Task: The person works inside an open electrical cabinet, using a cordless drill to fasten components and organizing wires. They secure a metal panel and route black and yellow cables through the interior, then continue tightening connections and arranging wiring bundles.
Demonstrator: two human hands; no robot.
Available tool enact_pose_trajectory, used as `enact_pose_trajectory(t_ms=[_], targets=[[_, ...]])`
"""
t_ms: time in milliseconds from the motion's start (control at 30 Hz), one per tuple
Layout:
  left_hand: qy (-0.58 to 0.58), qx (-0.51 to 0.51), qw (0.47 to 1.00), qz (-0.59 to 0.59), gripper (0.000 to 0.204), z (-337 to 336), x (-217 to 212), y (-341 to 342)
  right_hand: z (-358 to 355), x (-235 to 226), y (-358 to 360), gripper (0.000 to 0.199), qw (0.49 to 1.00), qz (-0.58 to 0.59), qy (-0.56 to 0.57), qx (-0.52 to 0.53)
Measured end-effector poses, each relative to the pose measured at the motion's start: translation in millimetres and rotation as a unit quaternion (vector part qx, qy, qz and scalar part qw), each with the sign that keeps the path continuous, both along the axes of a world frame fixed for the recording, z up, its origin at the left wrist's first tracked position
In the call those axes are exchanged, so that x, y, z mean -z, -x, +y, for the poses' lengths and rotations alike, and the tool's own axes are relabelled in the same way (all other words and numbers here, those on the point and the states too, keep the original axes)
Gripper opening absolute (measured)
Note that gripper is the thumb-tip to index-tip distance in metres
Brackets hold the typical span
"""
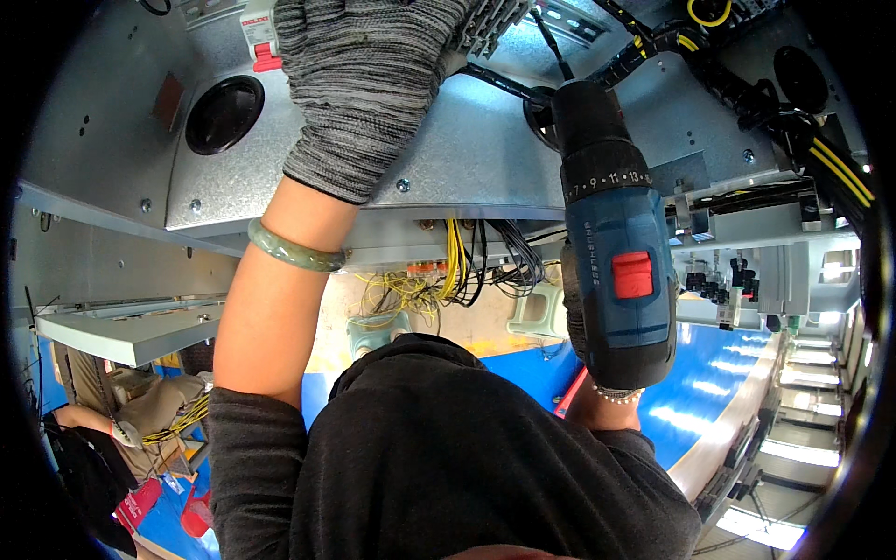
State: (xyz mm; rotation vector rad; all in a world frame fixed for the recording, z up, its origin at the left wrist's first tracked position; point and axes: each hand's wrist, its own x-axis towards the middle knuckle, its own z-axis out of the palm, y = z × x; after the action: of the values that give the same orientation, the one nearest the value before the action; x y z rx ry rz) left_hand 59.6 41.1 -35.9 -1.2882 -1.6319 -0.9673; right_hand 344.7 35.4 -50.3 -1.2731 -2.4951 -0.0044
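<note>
My left hand [369, 89], in a grey striped knit glove, reaches into the metal cabinet at the top. Its fingers run out of sight at the upper edge, so what they hold does not show. Close to its left side sits a white circuit breaker [261, 33] with a red lever; to its right is a grey, ribbed part [492, 26]. My right hand [575, 313] grips a blue cordless drill [618, 252] with a black chuck and red switch. The drill hides most of that hand. Its thin bit [553, 45] points up at the cabinet's back, beside a slotted metal rail [571, 21].
Black cable bundles with yellow stripes [737, 98] run along the cabinet's right. A round black grommet [225, 115] sits in the sheet-metal panel [467, 154]. Loose yellow wires [455, 261] hang below, near a pale green stool [539, 313]. Another person [93, 448] is at the lower left.
</note>
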Motion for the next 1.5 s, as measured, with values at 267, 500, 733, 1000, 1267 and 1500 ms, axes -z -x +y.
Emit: enact_pose_trajectory(t_ms=[267,500,733,1000,1267,1500], targets=[[0.021,-0.005,1.0,-0.007,0.062,-3,-4,-1,1,-1,6,0.043,0.999,0.014,0.029,0.001],[-0.017,-0.004,1.0,0.018,0.06,4,5,5,4,2,13,0.04,0.994,0.09,-0.032,-0.058],[-0.018,0.003,1.0,0.023,0.059,1,3,2,-2,4,4,0.044,0.997,-0.048,0.066,0.006],[-0.001,0.016,1.0,-0.005,0.063,0,1,0,-3,8,10,0.047,0.992,-0.015,0.115,0.051],[0.028,0.012,0.999,-0.014,0.061,-5,-5,-2,-2,5,6,0.047,0.994,-0.005,0.108,0.035],[0.021,0.003,1.0,-0.003,0.06,-3,-4,-1,-1,3,7,0.048,0.994,-0.002,0.108,0.031]])
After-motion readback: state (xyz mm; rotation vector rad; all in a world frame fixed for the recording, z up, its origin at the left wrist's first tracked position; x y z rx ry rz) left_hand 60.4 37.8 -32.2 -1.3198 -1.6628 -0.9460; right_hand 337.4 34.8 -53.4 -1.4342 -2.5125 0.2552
